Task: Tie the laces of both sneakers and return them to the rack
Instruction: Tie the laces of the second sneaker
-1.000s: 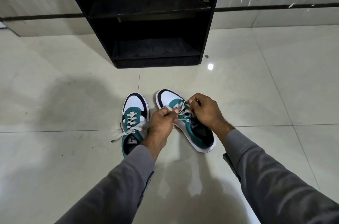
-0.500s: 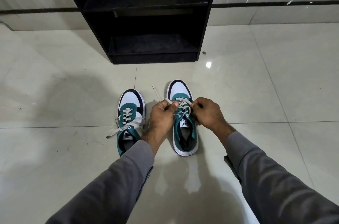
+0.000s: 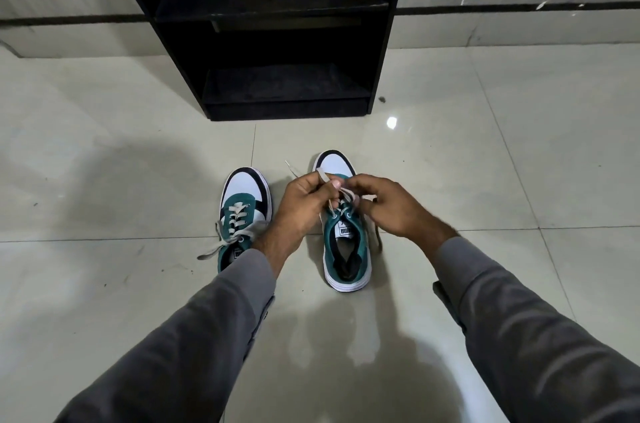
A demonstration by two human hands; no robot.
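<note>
Two teal, white and black sneakers stand side by side on the floor, toes toward the rack. The left sneaker (image 3: 242, 211) has grey laces lying loose over its left side. The right sneaker (image 3: 346, 246) stands upright between my wrists. My left hand (image 3: 304, 204) pinches one grey lace (image 3: 323, 176) of the right sneaker, its tip sticking out to the upper left. My right hand (image 3: 391, 208) grips the other lace end over the sneaker's tongue. Both hands meet above the eyelets. The black rack (image 3: 287, 41) stands straight ahead.
The rack has two dark shelves in view, both without shoes, and its base rests on the floor. Glossy pale floor tiles (image 3: 485, 163) spread around the sneakers. A tiled wall with a dark strip runs behind the rack.
The right sneaker has been turned from lying angled to standing straight, toe toward the rack. My hands have come closer together over its laces, lifting the lace ends.
</note>
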